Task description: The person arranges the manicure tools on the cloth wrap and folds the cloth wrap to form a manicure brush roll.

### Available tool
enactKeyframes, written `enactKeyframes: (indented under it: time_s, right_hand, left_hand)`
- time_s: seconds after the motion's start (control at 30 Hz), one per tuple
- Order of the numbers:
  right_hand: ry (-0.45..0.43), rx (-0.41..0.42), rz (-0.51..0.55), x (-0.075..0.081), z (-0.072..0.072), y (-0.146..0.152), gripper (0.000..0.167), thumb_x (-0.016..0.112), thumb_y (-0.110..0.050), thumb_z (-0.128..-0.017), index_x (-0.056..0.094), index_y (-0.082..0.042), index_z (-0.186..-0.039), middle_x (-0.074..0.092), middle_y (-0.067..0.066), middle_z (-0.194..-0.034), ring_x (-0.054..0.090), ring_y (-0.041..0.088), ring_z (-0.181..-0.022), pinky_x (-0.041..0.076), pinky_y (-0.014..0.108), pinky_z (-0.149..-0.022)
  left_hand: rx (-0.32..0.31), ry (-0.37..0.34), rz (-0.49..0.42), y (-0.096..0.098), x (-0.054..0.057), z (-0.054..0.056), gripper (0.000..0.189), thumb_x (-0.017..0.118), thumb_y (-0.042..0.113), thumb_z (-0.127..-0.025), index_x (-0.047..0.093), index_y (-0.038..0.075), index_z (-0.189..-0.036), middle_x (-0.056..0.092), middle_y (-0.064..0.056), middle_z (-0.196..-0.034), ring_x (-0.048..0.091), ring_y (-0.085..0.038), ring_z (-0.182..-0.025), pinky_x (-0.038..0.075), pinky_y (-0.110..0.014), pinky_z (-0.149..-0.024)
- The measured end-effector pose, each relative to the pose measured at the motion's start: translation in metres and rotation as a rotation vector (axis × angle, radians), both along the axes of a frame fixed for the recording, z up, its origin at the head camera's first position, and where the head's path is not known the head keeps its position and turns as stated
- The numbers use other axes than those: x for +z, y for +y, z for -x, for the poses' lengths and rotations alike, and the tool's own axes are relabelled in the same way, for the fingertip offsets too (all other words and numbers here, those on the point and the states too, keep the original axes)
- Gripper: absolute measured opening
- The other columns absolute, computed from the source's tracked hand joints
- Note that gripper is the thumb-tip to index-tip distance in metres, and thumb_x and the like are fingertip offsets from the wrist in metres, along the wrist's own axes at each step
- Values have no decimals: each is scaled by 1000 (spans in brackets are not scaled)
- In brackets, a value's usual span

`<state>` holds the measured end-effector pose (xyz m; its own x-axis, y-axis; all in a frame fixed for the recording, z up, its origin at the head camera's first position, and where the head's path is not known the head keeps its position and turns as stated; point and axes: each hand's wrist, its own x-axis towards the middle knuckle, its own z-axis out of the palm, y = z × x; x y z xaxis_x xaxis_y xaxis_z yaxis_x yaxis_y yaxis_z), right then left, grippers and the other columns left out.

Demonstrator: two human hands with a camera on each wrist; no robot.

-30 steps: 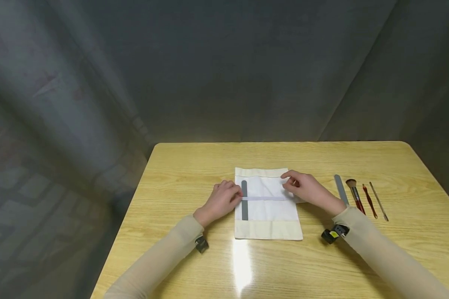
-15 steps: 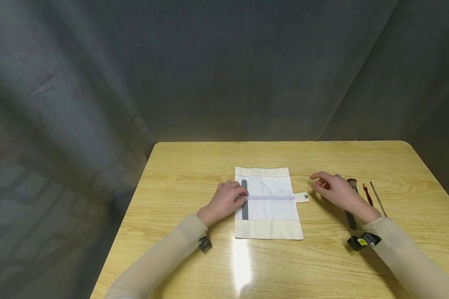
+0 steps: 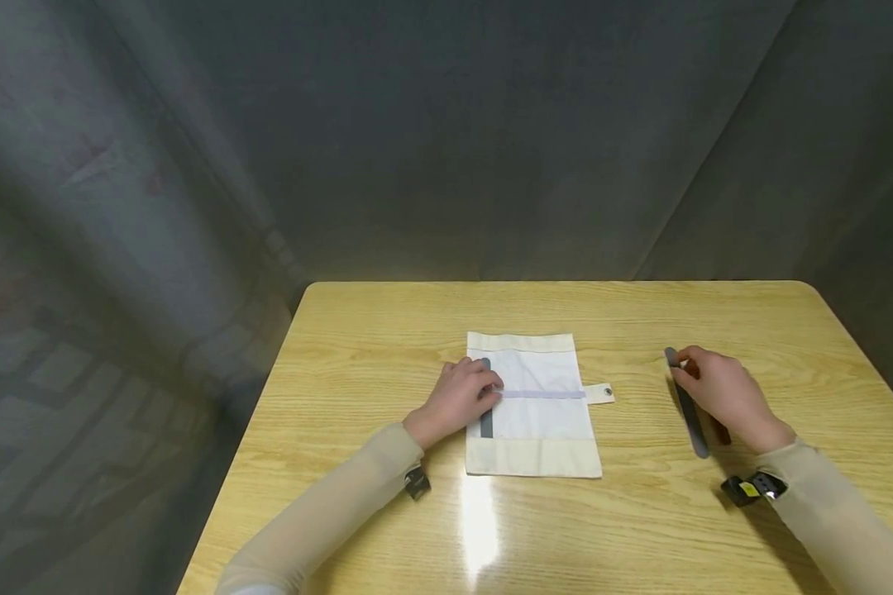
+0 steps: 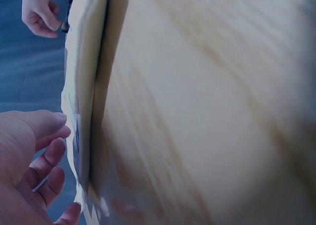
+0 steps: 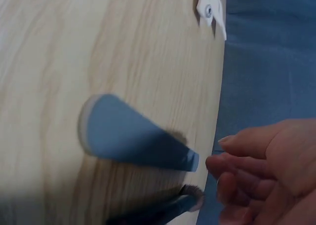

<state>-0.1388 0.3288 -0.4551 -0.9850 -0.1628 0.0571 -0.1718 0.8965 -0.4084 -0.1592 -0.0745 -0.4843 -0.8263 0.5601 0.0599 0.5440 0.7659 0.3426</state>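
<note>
A cream and white fabric roll-up case [image 3: 539, 457] lies unrolled, a pale elastic band [image 3: 543, 394] across its middle. One grey nail file [image 3: 486, 426] is tucked under the band at the case's left side. My left hand [image 3: 457, 397] rests over that file and the band, fingers loosely bent. To the right, my right hand [image 3: 725, 397] hovers at the upper end of a second grey nail file [image 3: 689, 417]. In the right wrist view, thumb and fingers are apart, just short of this nail file [image 5: 133, 136]. A makeup brush [image 5: 163, 210] lies beside it, mostly hidden by the hand in the head view.
A strap with a snap button [image 3: 601, 393] sticks out from the case's right edge. The wooden table [image 3: 387, 330] has rounded far corners. Dark grey cloth [image 3: 476, 149] hangs behind it. The slim tools farther right are hidden behind the right hand and arm.
My right hand has moved right from above the case to the second nail file, uncovering the strap. The left hand has slid slightly right over the tucked file.
</note>
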Motion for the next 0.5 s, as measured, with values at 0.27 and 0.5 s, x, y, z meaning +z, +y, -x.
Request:
enactKeyframes:
  time_s: [0.27, 0.5]
  right_hand:
    - [-39, -56, -70, -2, -2, 3, 26, 66, -10, -100, 60, 14, -107, 64, 18, -78, 55, 22, -58, 44, 39, -50]
    - [-71, -54, -88, -4, 1, 3, 32, 66, -7, -99, 58, 19, -115, 68, 26, -87, 62, 27, -62, 51, 46, -54]
  left_hand:
    - [2, 14, 22, 6, -1, 2, 17, 67, 30, -102, 79, 21, -111, 65, 5, -98, 50, -14, -85, 39, -36, -81]
    - [19, 9, 48, 10, -1, 2, 17, 66, 28, -102, 79, 21, -110, 66, 4, -99, 51, -15, -86, 41, -38, -83]
